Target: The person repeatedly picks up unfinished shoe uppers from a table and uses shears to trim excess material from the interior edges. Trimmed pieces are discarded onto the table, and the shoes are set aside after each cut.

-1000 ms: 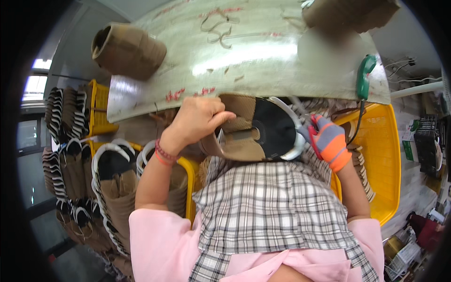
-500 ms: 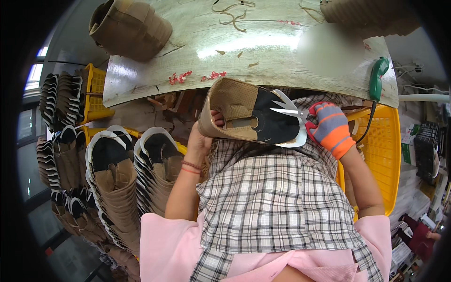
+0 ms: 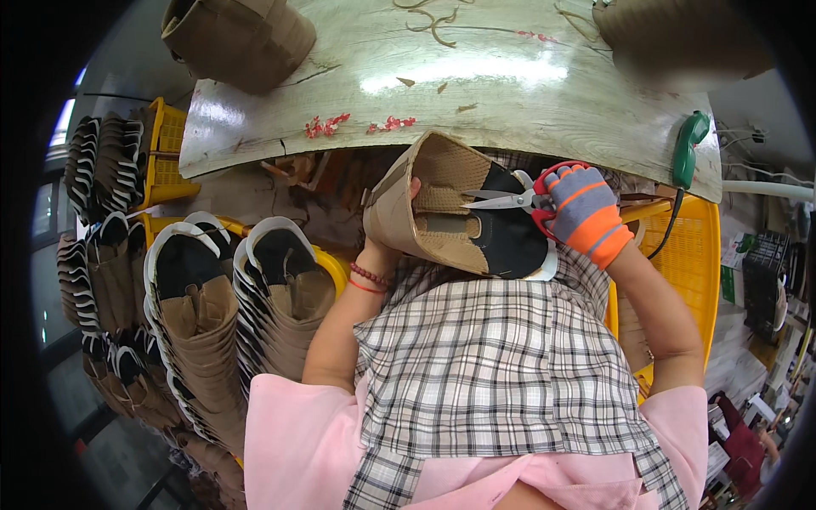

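Observation:
My bare left hand [image 3: 380, 253] grips a shoe upper [image 3: 391, 212] from its left side, over my lap just in front of the table edge. The upper is tan, with textured tan and black lining facing up and a white rim at its right end. One fingertip shows inside its opening; the other fingers are hidden. In an orange and grey glove, my right hand [image 3: 585, 208] is closed on red-handled scissors [image 3: 501, 201]. Their blades are parted, pointing left over the upper's opening, near the tan flaps. Whether the blades touch the material I cannot tell.
Ahead lies a pale wood-grain table [image 3: 340, 93] with scraps and red bits. A green handheld tool [image 3: 690, 149] with a black cord sits at its right edge. Nested uppers [image 3: 200, 340] stand at my left. A yellow basket [image 3: 680, 280] is at my right; a person [image 3: 744, 450] is farther off.
The scissors have shifted left, deeper over the upper, with the blades now near the tan flaps. The upper has tilted in my left hand, with less of its white rim showing.

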{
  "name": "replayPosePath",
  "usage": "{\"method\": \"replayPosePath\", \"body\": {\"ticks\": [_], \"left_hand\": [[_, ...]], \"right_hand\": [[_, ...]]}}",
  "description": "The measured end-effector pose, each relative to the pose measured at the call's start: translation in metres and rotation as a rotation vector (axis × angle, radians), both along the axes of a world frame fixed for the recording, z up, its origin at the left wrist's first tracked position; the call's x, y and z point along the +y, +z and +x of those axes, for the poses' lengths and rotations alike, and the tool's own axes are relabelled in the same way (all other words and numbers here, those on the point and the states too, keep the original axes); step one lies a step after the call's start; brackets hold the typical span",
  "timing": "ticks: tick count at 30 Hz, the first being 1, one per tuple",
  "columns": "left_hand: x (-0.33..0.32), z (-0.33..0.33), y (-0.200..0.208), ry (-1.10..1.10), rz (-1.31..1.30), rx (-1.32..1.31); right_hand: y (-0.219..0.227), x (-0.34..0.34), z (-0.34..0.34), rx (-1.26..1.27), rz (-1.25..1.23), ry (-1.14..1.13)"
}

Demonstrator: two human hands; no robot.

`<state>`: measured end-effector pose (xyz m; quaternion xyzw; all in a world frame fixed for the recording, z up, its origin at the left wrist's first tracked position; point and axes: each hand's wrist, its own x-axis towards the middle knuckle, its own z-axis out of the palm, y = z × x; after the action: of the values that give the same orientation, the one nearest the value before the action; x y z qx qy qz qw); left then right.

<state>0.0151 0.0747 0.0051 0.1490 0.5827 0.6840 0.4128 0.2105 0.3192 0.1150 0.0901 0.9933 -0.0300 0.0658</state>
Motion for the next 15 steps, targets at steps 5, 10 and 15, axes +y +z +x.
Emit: {"method": "replayPosePath", "body": {"ticks": [5,10,15], "left_hand": [[0.002,0.007,-0.013,0.097,0.128,-0.115],[-0.002,0.005,-0.025,0.148,0.259,-0.470],[-0.005,0.005,-0.041,0.157,0.323,-0.699]], "right_hand": [[-0.009,-0.001,0.001,0.046,0.051,0.035],[-0.009,-0.002,0.004,0.121,0.084,0.071],[0.003,0.008,0.016,0.230,-0.099,-0.071]]}}
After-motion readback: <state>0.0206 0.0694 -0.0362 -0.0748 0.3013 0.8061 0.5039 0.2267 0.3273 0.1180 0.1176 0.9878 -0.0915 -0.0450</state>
